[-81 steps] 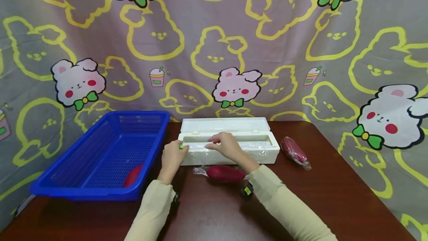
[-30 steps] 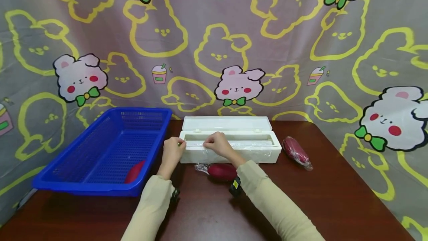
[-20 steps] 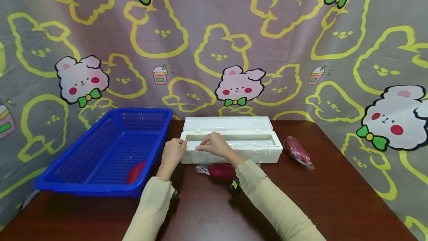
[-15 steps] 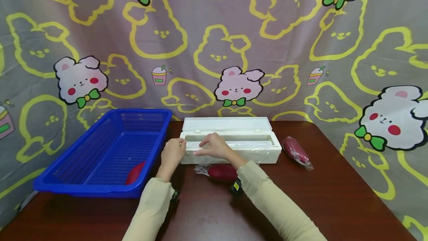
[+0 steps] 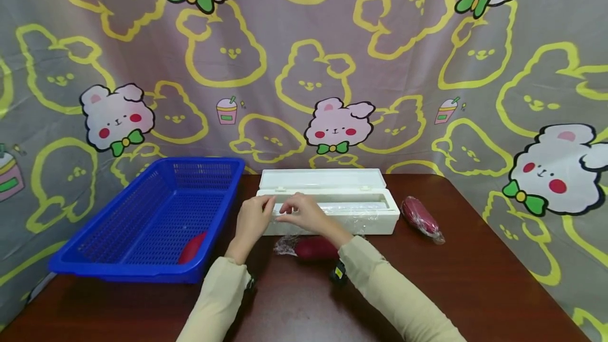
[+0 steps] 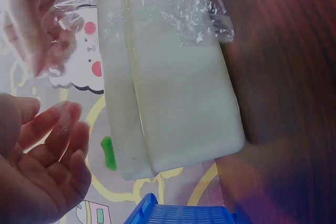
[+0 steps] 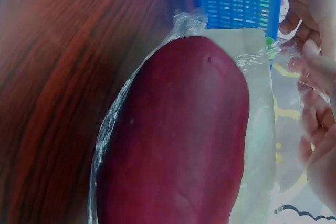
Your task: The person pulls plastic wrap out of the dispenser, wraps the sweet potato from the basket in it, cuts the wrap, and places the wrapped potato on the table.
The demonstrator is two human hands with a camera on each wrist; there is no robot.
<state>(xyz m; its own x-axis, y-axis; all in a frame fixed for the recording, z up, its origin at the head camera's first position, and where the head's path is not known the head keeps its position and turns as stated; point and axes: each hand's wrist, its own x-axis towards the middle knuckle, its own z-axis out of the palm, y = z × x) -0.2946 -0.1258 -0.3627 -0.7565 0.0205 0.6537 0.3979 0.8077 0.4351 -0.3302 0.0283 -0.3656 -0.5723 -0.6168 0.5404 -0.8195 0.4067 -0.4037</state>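
A long white cling film dispenser box [image 5: 342,225] with its lid [image 5: 323,179] raised stands mid-table, a film roll [image 5: 351,207] inside. Clear cling film [image 6: 199,3] hangs over its front. My left hand [image 5: 253,220] is at the box's left end, fingers loosely bent; the left wrist view shows its thumb and fingers apart. Close beside it, my right hand [image 5: 306,214] has curled fingers with film caught about them. Something green [image 7: 270,41] shows at the box end. A dark red, smooth, sweet-potato-shaped item [image 5: 313,247], wrapped in film, lies in front, below my right forearm.
A blue slotted basket [image 5: 119,269] stands to the left, with another red item [image 5: 192,248] inside. Right of the box lies a second film-wrapped dark red item [image 5: 420,216]. A patterned curtain [image 5: 404,78] hangs behind the brown table [image 5: 427,289].
My right hand has slid left along the box, parting its thumb and fingers on the way. My left hand has moved slightly right, off the box end, and the two hands are closer together.
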